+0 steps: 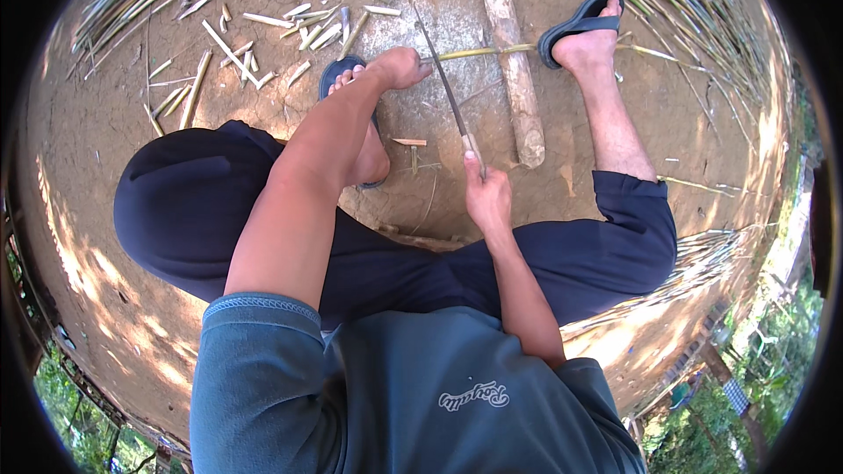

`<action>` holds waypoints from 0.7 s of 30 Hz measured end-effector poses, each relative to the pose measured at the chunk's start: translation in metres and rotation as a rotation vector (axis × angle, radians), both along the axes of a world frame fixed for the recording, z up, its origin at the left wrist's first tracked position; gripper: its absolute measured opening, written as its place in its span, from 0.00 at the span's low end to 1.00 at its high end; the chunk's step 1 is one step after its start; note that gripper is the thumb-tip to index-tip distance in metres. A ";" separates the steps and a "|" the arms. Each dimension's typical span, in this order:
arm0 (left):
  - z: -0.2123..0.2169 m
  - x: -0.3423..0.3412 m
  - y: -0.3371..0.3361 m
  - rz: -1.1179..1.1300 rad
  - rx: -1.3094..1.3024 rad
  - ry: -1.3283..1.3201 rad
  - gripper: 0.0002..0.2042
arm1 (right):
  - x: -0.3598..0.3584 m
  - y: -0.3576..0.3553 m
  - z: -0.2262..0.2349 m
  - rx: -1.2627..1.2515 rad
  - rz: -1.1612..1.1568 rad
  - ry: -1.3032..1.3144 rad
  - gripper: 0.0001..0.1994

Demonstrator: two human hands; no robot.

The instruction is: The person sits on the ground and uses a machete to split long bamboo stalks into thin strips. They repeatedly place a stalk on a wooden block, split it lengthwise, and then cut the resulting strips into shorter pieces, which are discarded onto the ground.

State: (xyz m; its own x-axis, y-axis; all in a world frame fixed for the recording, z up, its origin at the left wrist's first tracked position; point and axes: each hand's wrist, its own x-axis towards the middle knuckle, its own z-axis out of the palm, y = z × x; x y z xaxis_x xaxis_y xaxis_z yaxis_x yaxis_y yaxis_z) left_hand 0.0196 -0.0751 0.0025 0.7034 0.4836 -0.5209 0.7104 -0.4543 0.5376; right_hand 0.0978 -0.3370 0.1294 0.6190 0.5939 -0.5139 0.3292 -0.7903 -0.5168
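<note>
A long, thin cane stalk lies across a round wooden log, and my left hand is closed around its left end. My right hand grips the pale handle of a machete. Its dark, narrow blade points away from me and crosses the stalk just right of my left hand. Whether blade and stalk touch, I cannot tell. Beyond the log, the stalk runs on to the right past my sandalled right foot.
Several short cut cane pieces are scattered on the dirt ground at the far left. Bundles of long stalks lie at the far left and far right. My left foot, in a dark sandal, is beneath my left forearm.
</note>
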 end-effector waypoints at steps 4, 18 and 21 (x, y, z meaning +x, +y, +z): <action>0.009 -0.002 -0.005 0.075 0.038 0.048 0.26 | 0.001 -0.006 -0.003 0.016 0.051 -0.051 0.36; 0.014 -0.006 -0.016 0.160 0.060 0.115 0.25 | 0.001 -0.020 -0.007 0.076 0.133 -0.141 0.31; 0.012 -0.009 -0.018 0.169 0.083 0.083 0.25 | -0.002 -0.027 0.010 0.006 0.083 -0.029 0.30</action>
State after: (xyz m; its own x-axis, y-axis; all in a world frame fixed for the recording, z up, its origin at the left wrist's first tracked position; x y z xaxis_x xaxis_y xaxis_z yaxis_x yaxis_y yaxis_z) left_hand 0.0107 -0.0927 0.0147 0.5648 0.6348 -0.5273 0.8207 -0.3654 0.4392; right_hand 0.0962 -0.3640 0.1392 0.5824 0.6469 -0.4923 0.4085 -0.7565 -0.5107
